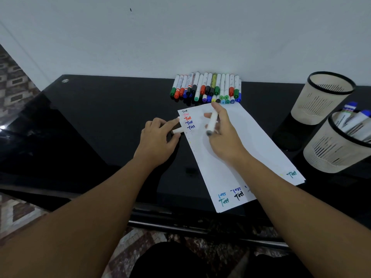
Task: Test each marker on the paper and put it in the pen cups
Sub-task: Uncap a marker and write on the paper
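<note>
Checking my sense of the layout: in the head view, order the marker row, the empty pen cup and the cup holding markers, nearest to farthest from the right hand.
1. Marker row, just beyond the right hand.
2. Cup holding markers, at right.
3. Empty pen cup, far right, about as far; too close to call.

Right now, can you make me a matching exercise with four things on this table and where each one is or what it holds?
Things:
1. right hand
2. left hand
3. near pen cup
4. far pen cup

States:
a. holds blue-capped markers
b. grips an uncapped marker over the paper
c. shows no markers inside
d. holds a white cap at the paper's left edge

Pairs: 1-b, 2-d, 3-a, 4-c
</note>
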